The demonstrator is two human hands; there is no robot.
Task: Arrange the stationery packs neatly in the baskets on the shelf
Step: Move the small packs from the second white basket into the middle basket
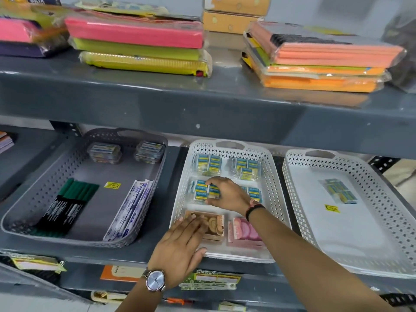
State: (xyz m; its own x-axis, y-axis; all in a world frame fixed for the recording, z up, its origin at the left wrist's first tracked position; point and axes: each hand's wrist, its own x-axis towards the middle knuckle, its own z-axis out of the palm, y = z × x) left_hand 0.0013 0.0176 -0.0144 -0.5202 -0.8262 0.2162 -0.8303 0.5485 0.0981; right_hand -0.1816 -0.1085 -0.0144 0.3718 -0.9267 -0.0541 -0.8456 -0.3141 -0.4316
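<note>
Perforated matt plastic basket (273,176); glossy film-wrapped packs (203,191); painted metal shelf (157,102).

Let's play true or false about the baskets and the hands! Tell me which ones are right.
1. The right hand touches a blue and yellow pack in the middle white basket. True.
2. The left hand wears a watch. True.
3. The green markers lie in a white basket. False: they lie in the grey basket.
4. The right white basket is full of packs. False: it holds one pack and a yellow tag.
</note>
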